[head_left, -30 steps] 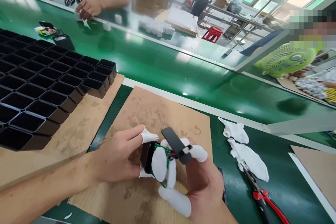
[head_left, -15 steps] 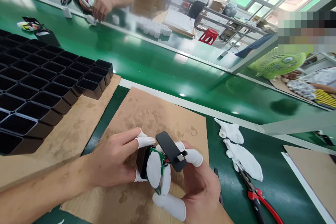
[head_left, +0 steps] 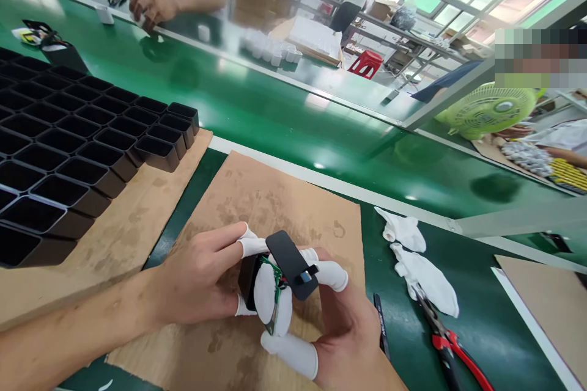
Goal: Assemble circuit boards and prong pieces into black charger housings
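Note:
My left hand (head_left: 202, 278), with white finger cots on its fingertips, grips a black plastic case (head_left: 248, 281) from its left side. Opposite it, my right hand (head_left: 342, 317) pinches a green circuit board (head_left: 277, 275) with white oval pads (head_left: 265, 293) on its faces, partly inside the case's mouth. A flat black end cap (head_left: 290, 263) with a small metal connector hangs over the board, joined to it by short wires and touching my right fingers. The far side of the board is hidden. Both hands are above a stained cardboard sheet (head_left: 257, 195).
Rows of open black cases (head_left: 68, 183) fill the left. Right of the cardboard lie red-handled pliers (head_left: 444, 336), white cloth pieces (head_left: 426, 275) and black tweezers (head_left: 381, 324). Across the green bench (head_left: 284, 116) a co-worker's hands (head_left: 151, 9) handle something; a green fan (head_left: 493, 107) stands far right.
My right hand has moved slightly left, bringing the board and end cap closer to the case. My left hand stays put. The co-worker's hands have shifted left.

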The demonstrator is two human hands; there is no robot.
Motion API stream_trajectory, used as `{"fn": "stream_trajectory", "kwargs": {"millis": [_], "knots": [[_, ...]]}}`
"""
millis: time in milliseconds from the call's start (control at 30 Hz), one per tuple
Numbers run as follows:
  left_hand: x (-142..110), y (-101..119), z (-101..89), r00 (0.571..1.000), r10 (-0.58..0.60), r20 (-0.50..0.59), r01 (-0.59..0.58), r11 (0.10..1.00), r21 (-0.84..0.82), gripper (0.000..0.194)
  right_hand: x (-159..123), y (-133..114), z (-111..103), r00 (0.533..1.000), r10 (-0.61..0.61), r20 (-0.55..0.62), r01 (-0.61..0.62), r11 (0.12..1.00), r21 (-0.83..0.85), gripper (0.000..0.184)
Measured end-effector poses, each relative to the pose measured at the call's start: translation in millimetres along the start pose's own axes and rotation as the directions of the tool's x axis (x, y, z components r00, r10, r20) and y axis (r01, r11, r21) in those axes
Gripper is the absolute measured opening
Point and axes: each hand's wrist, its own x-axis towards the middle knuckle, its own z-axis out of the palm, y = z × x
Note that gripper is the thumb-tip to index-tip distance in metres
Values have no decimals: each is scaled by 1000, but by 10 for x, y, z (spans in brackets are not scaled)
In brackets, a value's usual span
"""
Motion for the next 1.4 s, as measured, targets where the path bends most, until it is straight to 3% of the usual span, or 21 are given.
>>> {"fn": "stream_trajectory", "kwargs": {"millis": [167, 300, 500, 800, 933, 1267, 1400], "knots": [[4, -2, -11, 1000, -3, 14, 3, 1000, 20, 31, -28, 34, -12, 1000, -12, -18, 10, 995, -94, 67], [11, 3, -5, 1000, -1, 10, 0, 998, 59, 24, -23, 45, -8, 1000, -8, 14, 9, 997, -74, 68], [3, -13, 6, 1000, -7, -1, 7, 1000, 28, 40, -42, 69, -16, 1000, -6, -7, 5, 996, -87, 65], [-5, -12, 8, 1000, 4, -1, -4, 999, 34, 42, 6, 32, -22, 1000, 5, 7, -4, 996, -90, 62], [17, 21, -16, 1000, -15, 23, 14, 999, 52, 34, 11, 35, -19, 999, -6, 37, 10, 995, -94, 69], [10, 7, -3, 1000, -22, 15, 21, 998, 54, 28, -13, 33, -9, 1000, 18, -10, -19, 995, -101, 62], [6, 0, -2, 1000, -11, 15, 10, 998, 59, 20, 16, 2, -22, 1000, 16, 21, -14, 994, -108, 59]]}}
